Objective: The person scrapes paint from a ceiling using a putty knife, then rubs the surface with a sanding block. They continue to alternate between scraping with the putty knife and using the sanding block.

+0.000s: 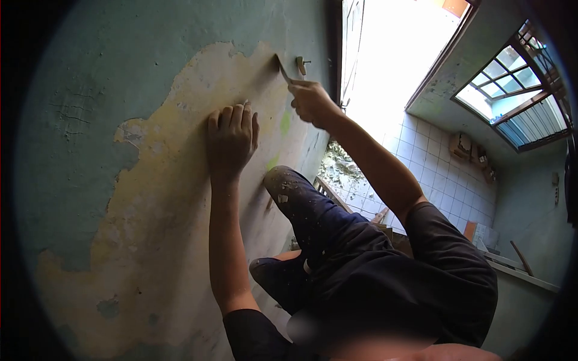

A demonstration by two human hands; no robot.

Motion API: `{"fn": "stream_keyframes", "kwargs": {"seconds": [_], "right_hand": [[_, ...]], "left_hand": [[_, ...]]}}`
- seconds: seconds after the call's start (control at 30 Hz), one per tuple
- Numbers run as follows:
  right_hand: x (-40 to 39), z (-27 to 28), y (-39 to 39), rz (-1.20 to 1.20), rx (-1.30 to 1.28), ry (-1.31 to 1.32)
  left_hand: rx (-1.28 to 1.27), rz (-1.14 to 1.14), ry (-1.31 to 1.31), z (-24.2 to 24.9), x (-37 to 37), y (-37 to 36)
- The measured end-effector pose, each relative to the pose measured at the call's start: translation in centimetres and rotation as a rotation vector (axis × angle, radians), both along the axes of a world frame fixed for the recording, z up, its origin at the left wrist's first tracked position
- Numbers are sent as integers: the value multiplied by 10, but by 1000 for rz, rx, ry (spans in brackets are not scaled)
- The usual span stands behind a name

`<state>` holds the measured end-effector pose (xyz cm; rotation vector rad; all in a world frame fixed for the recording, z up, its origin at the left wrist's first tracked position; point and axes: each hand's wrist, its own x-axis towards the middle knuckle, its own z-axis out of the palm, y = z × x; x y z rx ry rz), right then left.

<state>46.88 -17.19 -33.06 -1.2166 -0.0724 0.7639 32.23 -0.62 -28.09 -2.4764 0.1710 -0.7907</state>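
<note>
One scraper (282, 68) clamped in right hand (312, 103), seemingly touching one wall (159, 180); left hand (231, 139) unclenched on wall.

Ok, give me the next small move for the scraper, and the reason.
I'd probably work the scraper a little way under the nearby ragged edge of green paint: the right hand has the blade close to that edge, paint remains beyond it, and the left hand lies on the paler stripped patch, perhaps for support.
</note>
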Motion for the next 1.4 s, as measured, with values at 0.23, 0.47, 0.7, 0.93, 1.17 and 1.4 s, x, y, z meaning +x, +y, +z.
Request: {"fn": "stream_keyframes", "kwargs": {"seconds": [0.23, 0.47, 0.7, 0.93, 1.17, 1.4], "right_hand": [[-14, 20, -1, -33, -33, -28], [-6, 20, -4, 33, -105, -112], [-18, 36, -1, -2, -124, -153], [-15, 38, -8, 34, -82, -120], [-31, 43, -8, -11, -98, -135], [-6, 13, -13, 152, 28, 9]], "left_hand": [[-4, -3, -11, 0, 2, 1], [4, -7, -21, -1, 4, 2], [3, 14, 6, 1, 0, -4], [10, -1, -9, 6, -2, -6], [13, -16, -17, 11, -7, -9], [3, -10, -6, 6, -10, -9]]}}
